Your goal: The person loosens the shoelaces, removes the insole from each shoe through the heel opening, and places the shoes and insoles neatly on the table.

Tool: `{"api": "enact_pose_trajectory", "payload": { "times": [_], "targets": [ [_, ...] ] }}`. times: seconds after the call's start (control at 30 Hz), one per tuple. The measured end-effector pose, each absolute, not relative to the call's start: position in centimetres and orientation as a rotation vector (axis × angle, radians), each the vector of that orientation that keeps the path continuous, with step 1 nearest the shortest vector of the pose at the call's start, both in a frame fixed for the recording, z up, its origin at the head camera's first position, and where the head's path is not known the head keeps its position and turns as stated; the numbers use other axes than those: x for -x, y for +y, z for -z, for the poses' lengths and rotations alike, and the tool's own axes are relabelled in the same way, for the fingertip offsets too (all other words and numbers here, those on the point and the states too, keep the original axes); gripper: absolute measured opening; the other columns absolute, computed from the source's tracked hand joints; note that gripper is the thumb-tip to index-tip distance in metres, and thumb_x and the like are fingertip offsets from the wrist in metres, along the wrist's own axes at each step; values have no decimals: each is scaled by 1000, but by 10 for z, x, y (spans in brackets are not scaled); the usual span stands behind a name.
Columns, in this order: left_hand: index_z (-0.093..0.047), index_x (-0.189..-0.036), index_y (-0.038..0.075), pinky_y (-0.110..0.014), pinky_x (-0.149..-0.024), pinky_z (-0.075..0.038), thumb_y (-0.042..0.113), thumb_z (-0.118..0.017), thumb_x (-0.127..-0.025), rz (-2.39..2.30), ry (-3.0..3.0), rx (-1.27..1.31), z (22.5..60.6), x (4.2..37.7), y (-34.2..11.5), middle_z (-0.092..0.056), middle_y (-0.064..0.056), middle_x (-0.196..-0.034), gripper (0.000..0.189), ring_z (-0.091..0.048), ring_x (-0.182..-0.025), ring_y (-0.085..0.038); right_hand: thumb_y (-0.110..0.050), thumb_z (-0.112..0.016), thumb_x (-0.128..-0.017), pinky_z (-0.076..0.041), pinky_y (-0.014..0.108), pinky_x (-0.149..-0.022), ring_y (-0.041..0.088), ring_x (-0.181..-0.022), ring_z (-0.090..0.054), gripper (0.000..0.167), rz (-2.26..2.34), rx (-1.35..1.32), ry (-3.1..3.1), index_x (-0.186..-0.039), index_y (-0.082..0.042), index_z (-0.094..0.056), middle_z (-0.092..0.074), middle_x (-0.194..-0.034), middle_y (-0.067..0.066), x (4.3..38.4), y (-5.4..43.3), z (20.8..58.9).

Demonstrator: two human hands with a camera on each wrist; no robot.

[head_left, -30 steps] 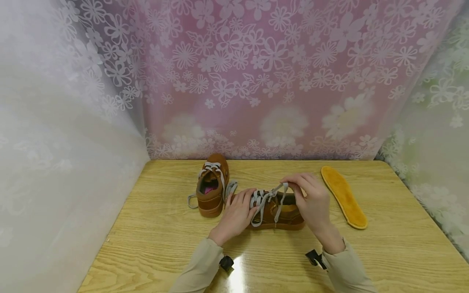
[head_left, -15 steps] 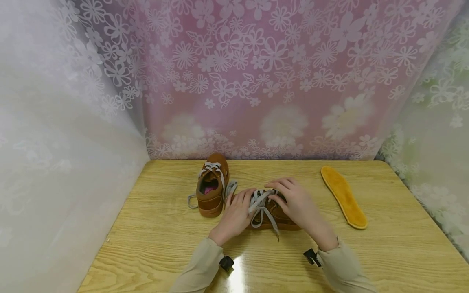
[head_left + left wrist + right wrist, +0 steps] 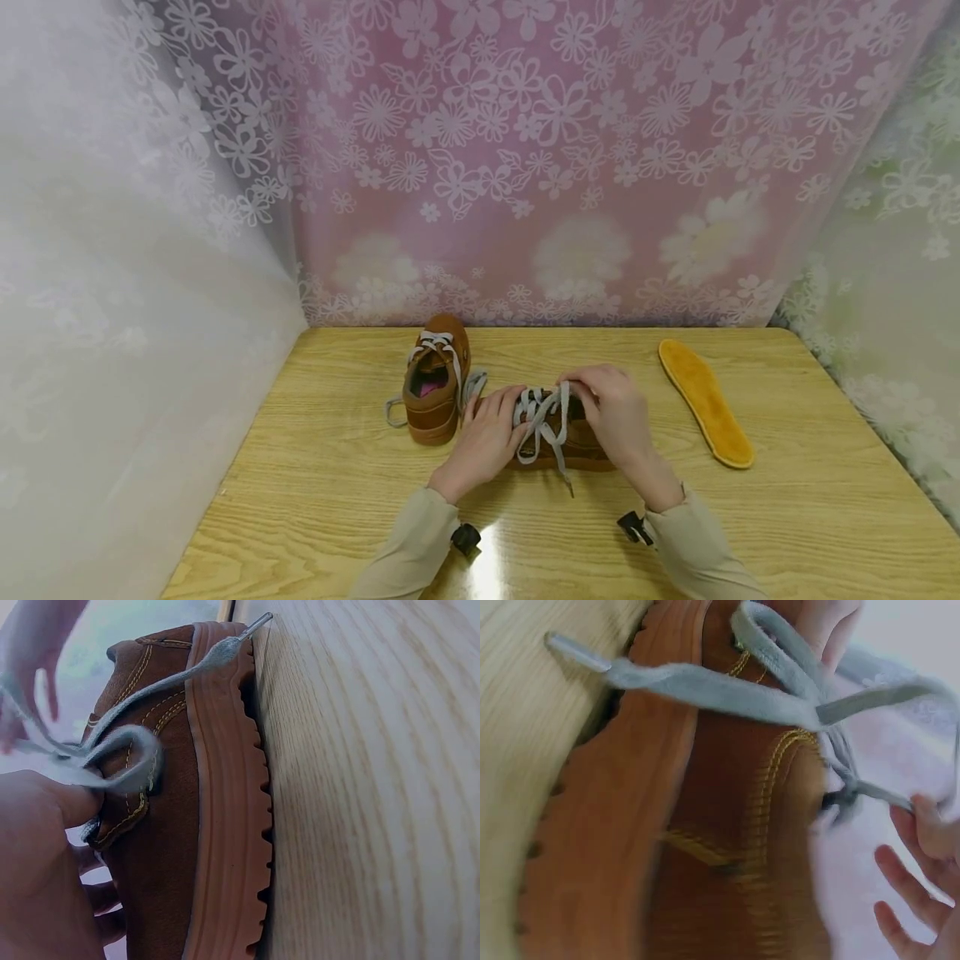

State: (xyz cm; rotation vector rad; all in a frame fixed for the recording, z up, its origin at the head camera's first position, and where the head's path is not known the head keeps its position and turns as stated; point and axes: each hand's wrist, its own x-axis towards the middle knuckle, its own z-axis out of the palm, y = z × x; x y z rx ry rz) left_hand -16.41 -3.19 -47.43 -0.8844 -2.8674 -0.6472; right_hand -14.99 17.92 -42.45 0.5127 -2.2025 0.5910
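Note:
A brown lace-up shoe [image 3: 585, 446] stands on the table, toe to the left and heel to the right. My left hand [image 3: 483, 433] holds its front part, with the thumb near the laces and the fingers over the far side, as the left wrist view shows. Above the shoe's opening my right hand [image 3: 618, 417] pinches one strand of the grey shoelace [image 3: 720, 694] between thumb and finger. In the right wrist view that strand runs taut from a knot to the fingertips. A loop and a loose end with its tip hang down the shoe's near side.
A second brown shoe [image 3: 431, 417] with loose grey laces stands to the left, toe facing the back. To the right lies a fuzzy orange insole [image 3: 705, 404]. Flowered curtains [image 3: 525, 208] enclose the wooden table [image 3: 330, 500] at the back and sides.
My right hand has moved left and lower from over the heel, then drawn back slightly with a lace strand. The loose lace end now hangs over the sole. My left hand stays put.

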Motion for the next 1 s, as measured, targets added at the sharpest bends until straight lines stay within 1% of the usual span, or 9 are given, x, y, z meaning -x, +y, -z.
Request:
{"api": "enact_pose_trajectory", "payload": {
  "times": [0.1, 0.2, 0.3, 0.47, 0.57, 0.7, 0.77, 0.87, 1.0],
  "targets": [
    [-33, -156, 14, -60, -119, -23, 40, -47, -108, 683, -2865, 880, 473, 164, -32, -42, -8, -154, 56, -41, -143, -26, 6, -79, -81, -56, 47, -72, 26, -79, -70, 20, -650, -481, -2156, -95, -8, -78, -76, -88, 7, 148, 181, 417],
    [-34, -156, 14, -60, -119, -22, 42, -47, -107, 703, -2862, 872, 473, 165, -33, -43, -8, -154, 57, -40, -143, -27, 7, -79, -81, -56, 45, -72, 25, -83, -69, 22, -686, -513, -2160, -97, -8, -78, -76, -90, 7, 147, 184, 412],
    [-33, -156, 15, -61, -119, -22, 40, -48, -107, 712, -2867, 881, 474, 165, -33, -42, -9, -154, 57, -40, -143, -27, 8, -80, -80, -57, 40, -72, 22, -86, -70, 28, -709, -630, -2210, -102, -10, -78, -76, -93, 4, 147, 189, 409],
    [-32, -156, 15, -62, -118, -23, 38, -49, -108, 706, -2876, 891, 474, 165, -32, -42, -9, -153, 56, -40, -143, -28, 11, -77, -82, -57, 35, -70, 16, -89, -69, 42, -733, -832, -2335, -116, -15, -75, -75, -101, -2, 148, 196, 408],
    [-32, -156, 15, -62, -118, -23, 37, -49, -108, 693, -2876, 889, 473, 164, -32, -43, -9, -153, 56, -40, -143, -27, 6, -74, -88, -58, 38, -77, 18, -97, -68, 39, -716, -803, -2408, -119, -16, -73, -74, -106, -1, 149, 196, 411],
    [-32, -156, 14, -62, -118, -23, 37, -49, -108, 693, -2874, 886, 472, 163, -32, -43, -10, -154, 56, -41, -143, -28, -10, -76, -92, -57, 47, -85, 27, -104, -65, 31, -632, -736, -2502, -122, -15, -72, -72, -112, 4, 153, 193, 419],
    [-33, -156, 14, -62, -118, -24, 37, -49, -108, 690, -2870, 884, 473, 163, -32, -43, -10, -153, 56, -41, -142, -28, -14, -77, -91, -56, 48, -87, 29, -106, -64, 30, -595, -736, -2538, -121, -13, -72, -71, -114, 5, 155, 191, 423],
    [-34, -156, 14, -62, -118, -24, 38, -48, -108, 692, -2859, 888, 473, 164, -32, -43, -10, -153, 55, -41, -142, -27, -9, -80, -88, -57, 47, -85, 29, -104, -64, 26, -580, -737, -2551, -112, -13, -73, -69, -111, 6, 157, 189, 428],
    [-34, -155, 13, -61, -118, -24, 41, -46, -108, 697, -2847, 896, 473, 164, -31, -44, -9, -153, 56, -42, -142, -27, -2, -79, -87, -56, 36, -71, 22, -88, -63, 19, -621, -682, -2529, -102, -12, -72, -66, -99, 4, 161, 187, 427]
  ]
}}
